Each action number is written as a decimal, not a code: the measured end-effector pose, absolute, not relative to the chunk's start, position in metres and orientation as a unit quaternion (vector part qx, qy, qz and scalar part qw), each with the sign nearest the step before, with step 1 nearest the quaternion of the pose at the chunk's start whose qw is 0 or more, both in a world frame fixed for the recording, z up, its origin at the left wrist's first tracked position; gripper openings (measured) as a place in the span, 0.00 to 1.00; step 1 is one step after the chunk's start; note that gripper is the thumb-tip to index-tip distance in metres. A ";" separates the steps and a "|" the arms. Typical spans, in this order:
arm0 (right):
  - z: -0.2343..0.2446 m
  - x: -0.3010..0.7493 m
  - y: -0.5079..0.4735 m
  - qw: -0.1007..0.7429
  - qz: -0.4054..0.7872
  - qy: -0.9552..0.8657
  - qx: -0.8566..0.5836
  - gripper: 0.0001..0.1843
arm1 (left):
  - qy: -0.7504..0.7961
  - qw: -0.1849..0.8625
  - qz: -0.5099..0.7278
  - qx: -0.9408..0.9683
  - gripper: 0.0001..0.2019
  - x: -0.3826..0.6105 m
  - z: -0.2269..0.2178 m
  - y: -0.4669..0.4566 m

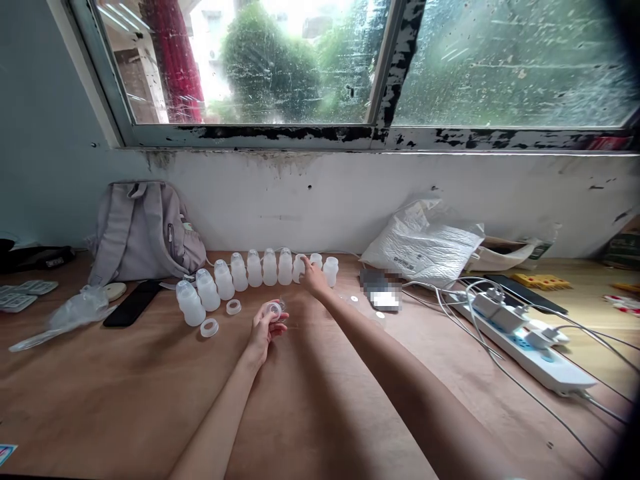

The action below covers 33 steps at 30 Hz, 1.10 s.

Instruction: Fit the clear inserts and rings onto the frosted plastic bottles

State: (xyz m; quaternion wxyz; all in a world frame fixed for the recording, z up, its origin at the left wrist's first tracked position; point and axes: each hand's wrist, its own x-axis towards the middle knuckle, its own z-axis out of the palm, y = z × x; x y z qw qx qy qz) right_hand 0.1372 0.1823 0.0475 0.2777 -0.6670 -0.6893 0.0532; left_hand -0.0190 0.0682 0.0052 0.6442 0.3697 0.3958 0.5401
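Note:
A curved row of several small translucent white bottles [239, 280] stands on the wooden table [150, 393] near the wall. My right hand [313, 276] reaches out to the row's right end, its fingers closing round one bottle [300, 267] there. My left hand [263, 327] is held just above the table in front of the row, fingers pinched on a small clear ring-shaped cap [275, 310]. Two loose white rings [209, 327] lie on the table beside the left bottles.
A grey backpack [145, 230] leans on the wall at left, with a black phone [131, 304] and crumpled clear plastic [75, 312] before it. At right lie a white plastic bag [425, 243], a power strip [530, 347] with plugs and trailing cables.

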 end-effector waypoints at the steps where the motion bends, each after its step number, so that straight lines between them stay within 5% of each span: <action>1: 0.047 0.137 0.180 0.281 0.050 -0.693 -0.662 0.21 | 0.395 0.647 0.539 0.368 0.18 -0.019 0.006 0.068; 7: 0.040 0.147 0.141 0.327 0.022 -0.717 -0.615 0.08 | 0.373 0.676 0.529 0.353 0.22 -0.014 0.009 0.064; 14: 0.037 0.169 0.070 0.448 0.068 -0.711 -0.537 0.17 | 0.349 0.717 0.508 0.326 0.22 -0.005 0.010 0.059; 18: 0.016 0.170 0.048 0.426 0.173 -0.719 -0.521 0.29 | 0.345 0.707 0.501 0.362 0.20 0.000 0.013 0.051; 23: -0.007 0.165 0.040 0.446 0.252 -0.696 -0.503 0.24 | 0.348 0.655 0.535 0.405 0.17 0.006 0.018 0.042; 33: 0.006 0.182 0.038 0.364 0.114 -0.775 -0.504 0.21 | 0.370 0.610 0.556 0.427 0.23 0.006 0.007 0.049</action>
